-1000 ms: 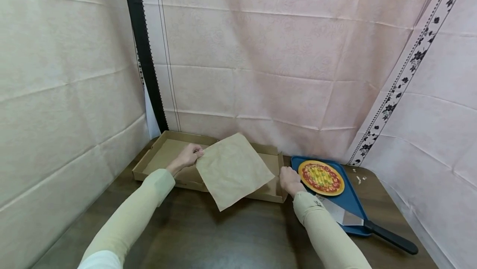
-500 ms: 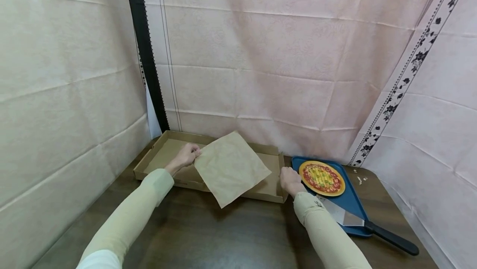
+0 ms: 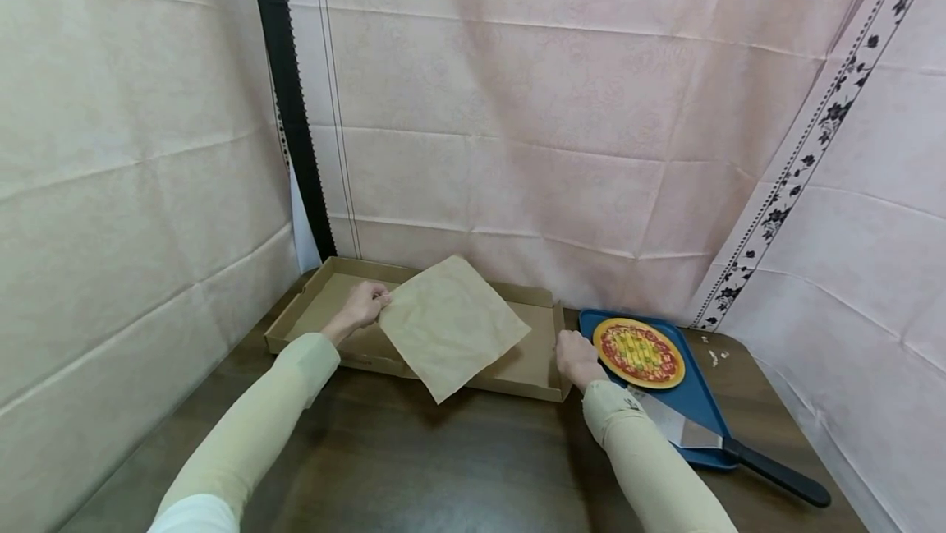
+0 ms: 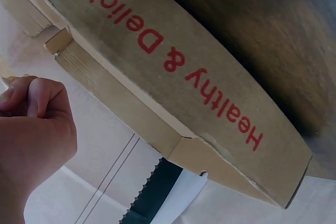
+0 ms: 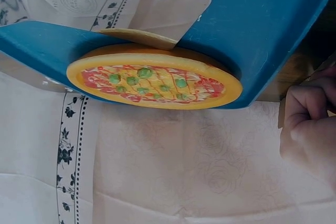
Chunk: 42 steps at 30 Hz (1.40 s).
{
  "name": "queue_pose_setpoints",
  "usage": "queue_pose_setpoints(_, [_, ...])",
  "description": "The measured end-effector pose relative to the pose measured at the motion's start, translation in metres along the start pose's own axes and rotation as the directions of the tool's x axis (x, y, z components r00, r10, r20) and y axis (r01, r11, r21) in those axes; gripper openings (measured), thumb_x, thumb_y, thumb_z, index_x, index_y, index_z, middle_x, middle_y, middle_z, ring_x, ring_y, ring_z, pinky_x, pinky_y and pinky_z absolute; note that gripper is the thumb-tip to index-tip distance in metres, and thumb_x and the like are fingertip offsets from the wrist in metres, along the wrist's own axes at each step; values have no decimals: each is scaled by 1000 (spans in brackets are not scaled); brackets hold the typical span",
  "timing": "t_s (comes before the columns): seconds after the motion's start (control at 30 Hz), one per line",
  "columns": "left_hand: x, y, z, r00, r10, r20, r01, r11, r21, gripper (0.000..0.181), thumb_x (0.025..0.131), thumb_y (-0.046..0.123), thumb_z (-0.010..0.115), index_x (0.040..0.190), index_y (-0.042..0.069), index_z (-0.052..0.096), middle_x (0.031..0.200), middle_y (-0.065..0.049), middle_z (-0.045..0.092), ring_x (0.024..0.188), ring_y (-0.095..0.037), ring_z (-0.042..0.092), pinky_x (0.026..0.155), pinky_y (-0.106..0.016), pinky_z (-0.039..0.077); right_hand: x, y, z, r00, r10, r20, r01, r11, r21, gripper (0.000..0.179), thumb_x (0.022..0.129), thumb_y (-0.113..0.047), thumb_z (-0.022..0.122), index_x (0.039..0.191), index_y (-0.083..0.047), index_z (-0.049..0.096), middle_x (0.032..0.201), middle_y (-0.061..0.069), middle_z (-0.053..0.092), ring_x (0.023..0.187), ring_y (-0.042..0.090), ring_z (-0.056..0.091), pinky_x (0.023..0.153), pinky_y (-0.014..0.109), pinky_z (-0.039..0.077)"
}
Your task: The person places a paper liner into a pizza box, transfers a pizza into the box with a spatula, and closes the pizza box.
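Observation:
A square sheet of parchment paper (image 3: 452, 328) hangs slanted over a long, shallow cardboard pizza box (image 3: 318, 303). My left hand (image 3: 362, 305) pinches the paper's left corner between thumb and curled fingers. In the left wrist view, this hand (image 4: 39, 114) appears beside the box wall (image 4: 173, 72), which bears red lettering. At the box's right end, my right hand (image 3: 578, 356) grips the wall with curled fingers. The right wrist view catches the right hand (image 5: 310, 124) only in part, at the frame's edge. The fingertips there are mostly hidden.
Right of the box, a blue tray (image 3: 702, 402) carries a pizza (image 3: 637, 352) with a yellow crust. A metal pizza server (image 3: 680, 426) lies across the tray, its black handle (image 3: 779, 474) over the near edge. White scraps (image 3: 713, 355) lie beyond. Cloth curtains (image 3: 562, 147) enclose the table.
My left hand has drawn the paper slightly left and away from me, so its lower corner sits higher over the box. The right hand has stayed at the box's right wall.

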State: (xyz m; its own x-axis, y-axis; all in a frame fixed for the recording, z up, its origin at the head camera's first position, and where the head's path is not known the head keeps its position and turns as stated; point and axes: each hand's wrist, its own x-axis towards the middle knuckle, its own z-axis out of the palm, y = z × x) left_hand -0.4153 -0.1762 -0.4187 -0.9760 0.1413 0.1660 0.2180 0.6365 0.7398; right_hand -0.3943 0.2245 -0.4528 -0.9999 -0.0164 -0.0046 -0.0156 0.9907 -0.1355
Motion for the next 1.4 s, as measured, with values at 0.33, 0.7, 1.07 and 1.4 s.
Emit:
queue_pose_setpoints(0.33, [-4,1,-5,997,-65,-30,66,998,23,25,100,13,50,87,-1,66,50,2,48,41,-8,40,40,-21,33,0,0,0,1000,11,17,-11,1000,15,22,97,-5,48,83,-3,64,79,13,62,63,24,56,54,35,44])
queue_pose_setpoints(0.7, [-3,-11,-6,995,-63,-71,68,995,69,27,100,13,50,77,2,61,50,2,47,43,-9,41,43,-23,35,-4,-1,-1,1000,-3,26,2,1000,21,22,97,-5,49,79,-4,63,75,11,60,61,24,55,52,34,43])
queue_pose_setpoints(1.07, [-5,-12,-10,991,-82,-102,88,994,57,26,100,12,48,84,-1,65,51,1,49,42,-9,42,42,-22,35,-3,-1,-3,1000,-14,8,14,1000,21,22,98,-7,49,83,-3,64,75,11,60,61,23,55,51,33,43])
queue_pose_setpoints(1.4, [-8,-16,-14,989,-104,-108,111,992,60,27,100,12,48,85,-1,66,52,0,52,45,-10,43,43,-23,37,-3,-1,-2,1000,-12,8,11,1000,20,21,98,-7,49,85,-2,64,75,11,60,61,23,55,51,33,43])
